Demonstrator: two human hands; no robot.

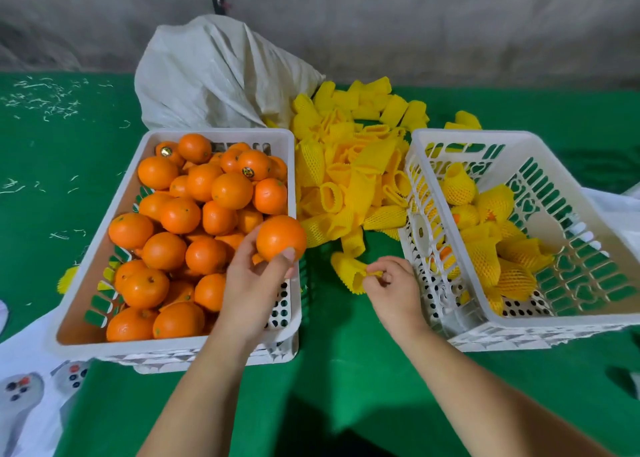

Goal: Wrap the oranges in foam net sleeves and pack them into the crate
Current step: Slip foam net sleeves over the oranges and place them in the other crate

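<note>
Wrapped fruit in the right crate (pixel 540 321) is mostly hidden under ribbed yellow foam. The left hand (pixel 254 283) grips a smooth orange (pixel 281 238) over the full crate's (pixel 221 134) rim; the right hand (pixel 394 288) pinches a net sleeve (pixel 348 271) on the green cloth (pixel 346 352).

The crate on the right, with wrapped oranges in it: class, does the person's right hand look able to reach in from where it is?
Probably yes. The right hand, pinching a foam sleeve, sits just beside the near wall of the crate, whose top is open; nothing lies between them.
</note>
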